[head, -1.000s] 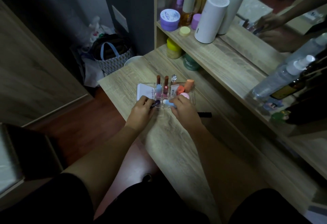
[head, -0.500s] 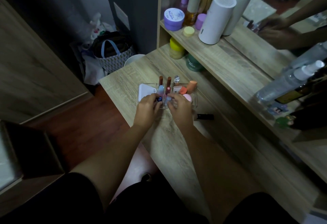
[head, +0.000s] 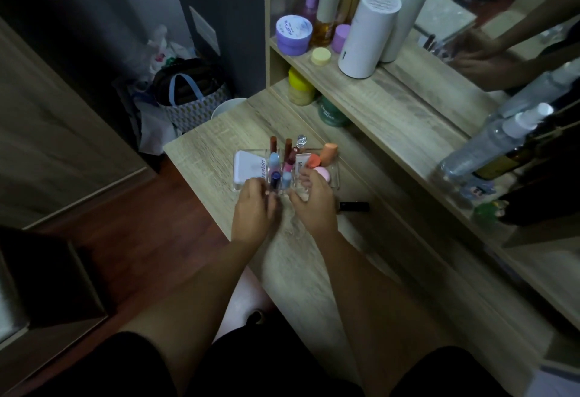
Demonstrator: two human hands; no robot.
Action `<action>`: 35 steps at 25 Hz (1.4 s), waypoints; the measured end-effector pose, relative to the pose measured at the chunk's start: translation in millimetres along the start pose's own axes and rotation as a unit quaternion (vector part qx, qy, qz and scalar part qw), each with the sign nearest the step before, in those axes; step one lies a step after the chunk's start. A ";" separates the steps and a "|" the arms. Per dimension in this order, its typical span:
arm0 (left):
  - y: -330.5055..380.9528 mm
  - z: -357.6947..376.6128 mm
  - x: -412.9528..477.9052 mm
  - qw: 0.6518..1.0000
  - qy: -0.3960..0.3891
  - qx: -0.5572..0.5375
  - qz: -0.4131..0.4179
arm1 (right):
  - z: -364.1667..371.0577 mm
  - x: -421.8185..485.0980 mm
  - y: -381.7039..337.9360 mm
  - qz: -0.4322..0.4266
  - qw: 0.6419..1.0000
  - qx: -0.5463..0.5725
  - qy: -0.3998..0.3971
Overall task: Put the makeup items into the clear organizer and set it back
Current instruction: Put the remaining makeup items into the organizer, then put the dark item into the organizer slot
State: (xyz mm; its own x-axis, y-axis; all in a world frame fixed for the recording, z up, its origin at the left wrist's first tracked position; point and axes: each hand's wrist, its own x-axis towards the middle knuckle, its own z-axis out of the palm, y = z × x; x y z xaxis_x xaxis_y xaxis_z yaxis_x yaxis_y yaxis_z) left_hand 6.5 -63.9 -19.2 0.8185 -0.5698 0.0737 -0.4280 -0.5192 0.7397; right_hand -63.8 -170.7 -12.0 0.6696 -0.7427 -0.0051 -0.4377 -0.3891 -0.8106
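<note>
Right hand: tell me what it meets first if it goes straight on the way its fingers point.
Probably the pink sponge in the clear organizer, just beyond the right hand; depth is hard to judge.

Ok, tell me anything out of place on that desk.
One dark tube lies on its side on the desk, outside the clear organizer, just right of the right hand. Everything else sits inside.

"skin" on white compact [head: 249, 168] in organizer, other labels too blurred to read
</note>
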 end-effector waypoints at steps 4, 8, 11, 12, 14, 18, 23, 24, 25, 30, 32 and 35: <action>-9.5 15.0 -24.5 0.994 -0.076 0.055 0.063 | -15.3 -13.5 24.0 0.012 0.995 -0.089 0.047; -22.1 29.5 -32.4 0.949 -0.184 0.138 0.218 | -38.5 -19.9 51.4 0.078 0.970 -0.222 0.066; -28.8 40.3 -37.4 0.924 -0.232 0.186 0.242 | -51.1 -20.4 68.4 0.091 0.966 -0.240 0.023; -30.3 42.5 -38.4 0.922 -0.241 0.199 0.231 | -53.8 -20.0 73.0 0.086 0.962 -0.258 0.003; -33.1 44.7 -39.5 0.918 -0.248 0.220 0.215 | -58.7 -18.6 78.4 0.070 0.951 -0.300 -0.026; -32.8 44.6 -38.8 0.917 -0.248 0.225 0.216 | -66.4 -14.9 74.6 0.020 0.963 -0.265 -0.043; -34.9 45.5 -37.9 0.915 -0.248 0.222 0.228 | -66.8 -2.0 56.5 -0.081 0.984 -0.136 -0.084; -35.0 45.4 -38.0 0.915 -0.246 0.223 0.230 | -64.9 2.5 54.0 -0.084 0.985 -0.122 -0.085; -34.5 45.3 -38.1 0.915 -0.242 0.224 0.233 | -62.6 7.1 51.7 -0.078 0.988 -0.105 -0.083; -34.6 44.8 -38.5 0.917 -0.227 0.224 0.240 | -44.5 16.6 42.6 -0.039 0.998 0.001 -0.051; -35.4 45.5 -38.6 0.919 -0.222 0.219 0.240 | -37.6 16.0 40.3 -0.010 0.997 0.058 -0.042; -36.8 46.6 -38.9 0.922 -0.218 0.210 0.239 | -28.8 16.3 36.7 0.030 0.990 0.130 -0.036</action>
State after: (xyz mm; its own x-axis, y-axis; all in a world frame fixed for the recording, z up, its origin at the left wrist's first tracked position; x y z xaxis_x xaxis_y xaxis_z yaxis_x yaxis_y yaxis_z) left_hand -27.5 -52.2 -80.4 0.3040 -0.9525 -0.0196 -0.8864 -0.2904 0.3606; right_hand -86.2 -212.8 -25.0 0.6924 -0.7156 -0.0915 -0.3147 -0.1855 -0.9309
